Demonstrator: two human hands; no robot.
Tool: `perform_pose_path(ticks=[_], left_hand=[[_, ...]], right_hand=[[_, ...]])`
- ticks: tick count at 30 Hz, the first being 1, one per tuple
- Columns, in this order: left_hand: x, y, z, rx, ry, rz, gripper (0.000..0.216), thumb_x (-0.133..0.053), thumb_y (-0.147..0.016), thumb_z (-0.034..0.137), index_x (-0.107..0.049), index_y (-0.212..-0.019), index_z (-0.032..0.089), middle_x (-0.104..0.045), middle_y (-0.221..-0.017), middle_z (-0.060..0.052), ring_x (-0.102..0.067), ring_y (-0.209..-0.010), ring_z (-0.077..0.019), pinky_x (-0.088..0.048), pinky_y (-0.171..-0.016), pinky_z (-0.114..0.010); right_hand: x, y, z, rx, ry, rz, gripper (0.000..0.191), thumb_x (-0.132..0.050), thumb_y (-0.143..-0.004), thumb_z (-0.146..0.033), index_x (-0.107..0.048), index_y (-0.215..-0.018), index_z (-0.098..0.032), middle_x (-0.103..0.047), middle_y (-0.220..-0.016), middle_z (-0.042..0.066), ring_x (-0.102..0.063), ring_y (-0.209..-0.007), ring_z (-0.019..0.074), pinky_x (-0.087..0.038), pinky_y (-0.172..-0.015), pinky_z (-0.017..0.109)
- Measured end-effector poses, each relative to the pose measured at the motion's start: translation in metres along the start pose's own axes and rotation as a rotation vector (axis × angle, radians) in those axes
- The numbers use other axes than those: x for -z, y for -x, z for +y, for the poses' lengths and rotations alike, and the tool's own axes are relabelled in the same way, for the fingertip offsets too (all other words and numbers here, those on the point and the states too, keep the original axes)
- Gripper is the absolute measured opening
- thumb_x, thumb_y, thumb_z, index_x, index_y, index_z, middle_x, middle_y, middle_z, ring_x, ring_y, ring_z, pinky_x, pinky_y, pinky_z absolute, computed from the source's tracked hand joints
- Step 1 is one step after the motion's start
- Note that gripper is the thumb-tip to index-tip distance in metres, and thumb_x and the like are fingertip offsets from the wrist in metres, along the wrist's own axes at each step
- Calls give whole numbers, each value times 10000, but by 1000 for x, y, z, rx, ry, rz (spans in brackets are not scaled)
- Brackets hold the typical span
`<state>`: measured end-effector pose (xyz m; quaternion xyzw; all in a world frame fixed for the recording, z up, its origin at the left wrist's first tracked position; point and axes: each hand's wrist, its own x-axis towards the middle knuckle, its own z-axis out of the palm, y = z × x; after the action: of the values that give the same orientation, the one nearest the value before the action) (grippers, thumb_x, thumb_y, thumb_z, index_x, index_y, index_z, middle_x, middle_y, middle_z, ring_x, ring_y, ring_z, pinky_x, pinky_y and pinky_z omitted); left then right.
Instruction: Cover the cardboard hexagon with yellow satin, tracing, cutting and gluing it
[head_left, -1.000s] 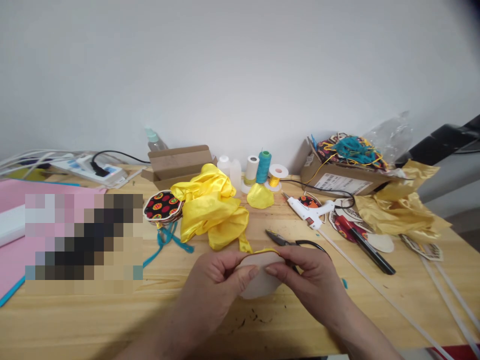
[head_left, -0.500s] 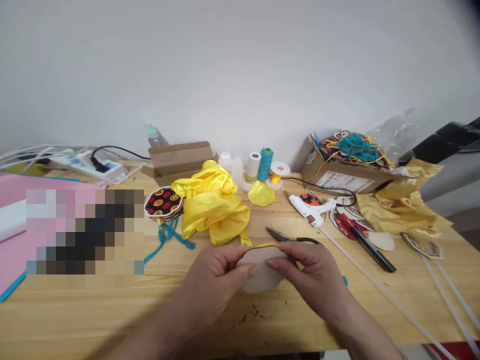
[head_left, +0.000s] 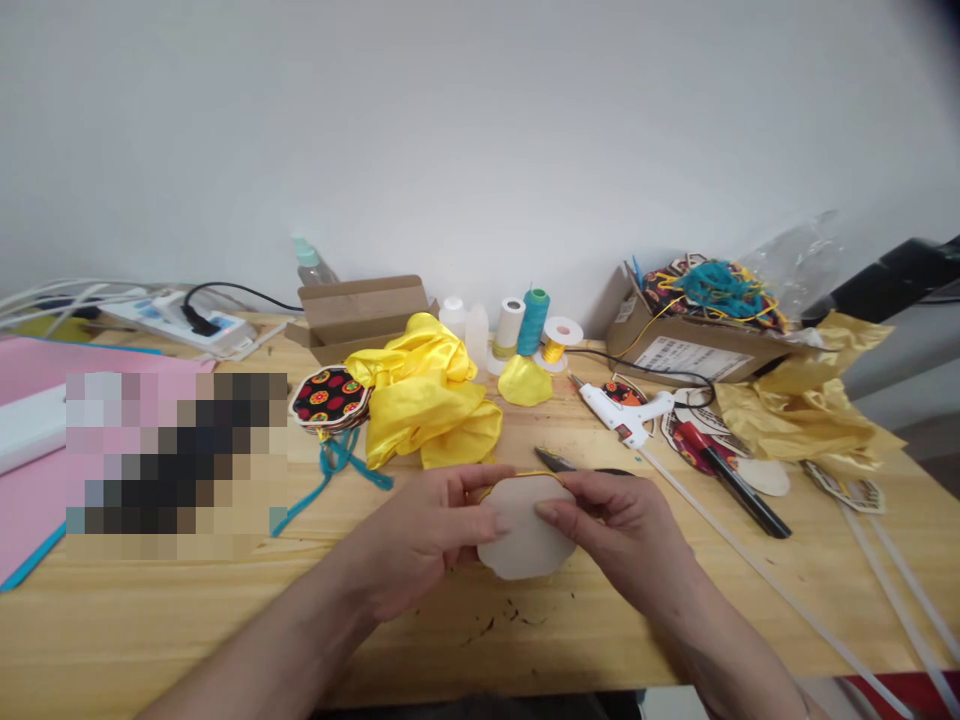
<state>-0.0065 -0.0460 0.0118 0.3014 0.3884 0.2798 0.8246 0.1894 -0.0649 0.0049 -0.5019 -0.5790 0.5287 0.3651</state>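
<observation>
Between my hands, above the wooden table, is a white scalloped disc (head_left: 526, 540) with a thin yellow edge along its top. My left hand (head_left: 435, 535) grips its left side, thumb flat on the white face and fingers behind. On the right side, my right hand (head_left: 619, 525) pinches it, thumb near the upper rim. Whatever backs the disc is hidden from me. Just beyond my hands lies a pair of black-handled scissors or pliers (head_left: 553, 460), partly covered by my right hand. Crumpled yellow satin (head_left: 427, 400) lies behind my left hand.
A white glue gun (head_left: 619, 410) and a black marker (head_left: 750, 500) lie to the right. Behind stand thread spools (head_left: 533, 322) and an open cardboard box (head_left: 364, 315). Stacked patterned pieces (head_left: 330, 400) sit at left; a filled carton (head_left: 675, 355) stands back right.
The white disc has tilted up, so more of its face shows. My left thumb lies flatter across it, and both hands stay on its sides.
</observation>
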Motion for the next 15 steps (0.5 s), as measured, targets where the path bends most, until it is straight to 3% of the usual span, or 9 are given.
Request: perform_pose_path(ticks=[6, 9, 15], left_hand=[[-2, -2, -7, 13, -146, -63, 317, -758, -665, 138, -772, -980, 180, -767, -845, -32, -653, -815, -171, -455, -766, -245], [-3, -2, -11, -4, -182, -56, 275, -742, -700, 187, -773, -973, 179, -762, -841, -29, -649, -827, -186, -448, -801, -272], [-6, 1, -13, -23, -276, 33, 248, -736, -733, 276, -773, -947, 157, -753, -838, -43, -643, -831, -206, -448, -802, -296]], right_hand=[[-1, 1, -1, -15, 42, -15, 228, -632, -824, -342, -780, -843, -170, -696, -737, 25, -558, -627, 140, -470, -564, 243], [-1, 2, -1, -11, 81, -22, 248, -618, -828, -339, -753, -759, -144, -647, -669, 16, -499, -587, 123, -412, -534, 237], [-1, 3, -1, 6, 81, -38, 237, -599, -849, -310, -740, -772, -135, -583, -644, -9, -449, -588, 108, -371, -529, 227]])
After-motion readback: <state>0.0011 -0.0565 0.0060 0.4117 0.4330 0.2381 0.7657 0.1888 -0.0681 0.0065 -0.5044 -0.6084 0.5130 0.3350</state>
